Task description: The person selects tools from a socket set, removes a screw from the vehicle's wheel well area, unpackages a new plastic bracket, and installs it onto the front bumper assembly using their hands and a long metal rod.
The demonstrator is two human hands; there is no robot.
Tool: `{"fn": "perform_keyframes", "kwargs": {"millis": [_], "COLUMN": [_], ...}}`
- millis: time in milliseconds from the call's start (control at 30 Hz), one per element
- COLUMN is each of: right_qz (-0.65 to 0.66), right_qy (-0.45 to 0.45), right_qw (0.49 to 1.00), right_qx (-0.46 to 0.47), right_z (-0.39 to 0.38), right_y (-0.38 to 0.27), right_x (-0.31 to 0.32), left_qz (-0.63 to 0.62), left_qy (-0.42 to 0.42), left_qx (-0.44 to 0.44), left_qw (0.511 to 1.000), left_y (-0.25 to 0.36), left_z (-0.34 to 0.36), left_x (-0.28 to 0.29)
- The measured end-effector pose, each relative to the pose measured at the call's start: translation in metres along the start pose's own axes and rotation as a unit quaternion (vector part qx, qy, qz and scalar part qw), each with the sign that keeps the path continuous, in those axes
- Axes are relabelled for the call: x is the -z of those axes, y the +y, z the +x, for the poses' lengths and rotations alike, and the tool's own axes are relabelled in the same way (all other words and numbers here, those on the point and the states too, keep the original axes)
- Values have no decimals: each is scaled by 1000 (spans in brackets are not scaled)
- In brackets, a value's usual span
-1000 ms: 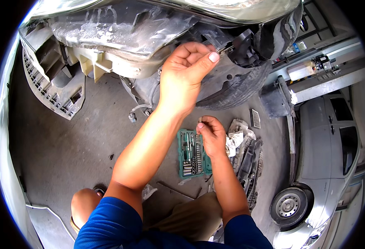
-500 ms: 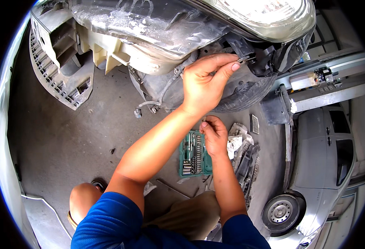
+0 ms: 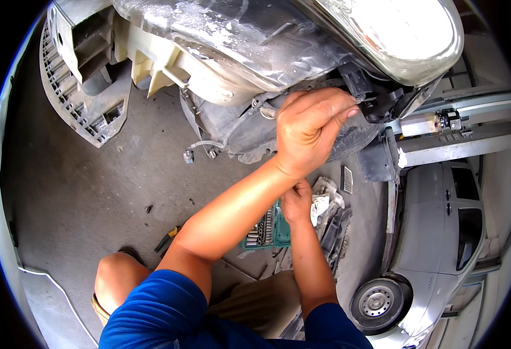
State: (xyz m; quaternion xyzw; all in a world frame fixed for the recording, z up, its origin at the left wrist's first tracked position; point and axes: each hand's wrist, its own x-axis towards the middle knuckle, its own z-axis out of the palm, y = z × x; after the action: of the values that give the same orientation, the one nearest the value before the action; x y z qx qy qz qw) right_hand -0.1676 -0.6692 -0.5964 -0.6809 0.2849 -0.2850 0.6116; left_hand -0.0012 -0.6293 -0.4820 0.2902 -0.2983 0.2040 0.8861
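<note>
My left hand [image 3: 313, 125] reaches up under the headlight [image 3: 404, 41] of a car with its front bumper off. Thumb and fingers pinch together at a black plastic bracket [image 3: 354, 81] below the lamp. A small thin piece seems to stick out past the fingertips, too small to name. Lower down, my right hand [image 3: 297, 203] is closed, its fingertips partly hidden behind my left wrist. Whatever it may hold does not show. Beneath it on the floor lies an open green socket set case [image 3: 281, 230] with rows of metal sockets.
Pliers [image 3: 167, 238] lie by my left knee. A loose connector [image 3: 188, 156] hangs from a wiring harness. Removed plastic parts [image 3: 337, 227] are heaped right of the case. A silver car [image 3: 436, 227] and a lift post [image 3: 459, 142] stand at the right.
My view has shifted. My left hand stays at the bracket, its fingers tucked further in under it. My right hand has come in behind my left wrist. Pliers now show on the floor.
</note>
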Motion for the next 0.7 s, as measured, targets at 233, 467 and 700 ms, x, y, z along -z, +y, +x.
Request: {"fn": "perform_keyframes", "kwargs": {"millis": [233,467,700], "right_qz": [-4,53,29], "right_qy": [38,91,93], "right_qw": [999,994,995], "right_qx": [4,26,20], "right_z": [4,11,4], "right_y": [-4,-24,-16], "right_x": [3,13,-8], "left_qz": [-63,-51,25], "left_qy": [-41,-13,-25], "left_qx": [90,152,101], "left_qw": [993,987,994], "left_y": [2,4,8], "left_z": [0,0,-5], "left_x": [9,8,6]}}
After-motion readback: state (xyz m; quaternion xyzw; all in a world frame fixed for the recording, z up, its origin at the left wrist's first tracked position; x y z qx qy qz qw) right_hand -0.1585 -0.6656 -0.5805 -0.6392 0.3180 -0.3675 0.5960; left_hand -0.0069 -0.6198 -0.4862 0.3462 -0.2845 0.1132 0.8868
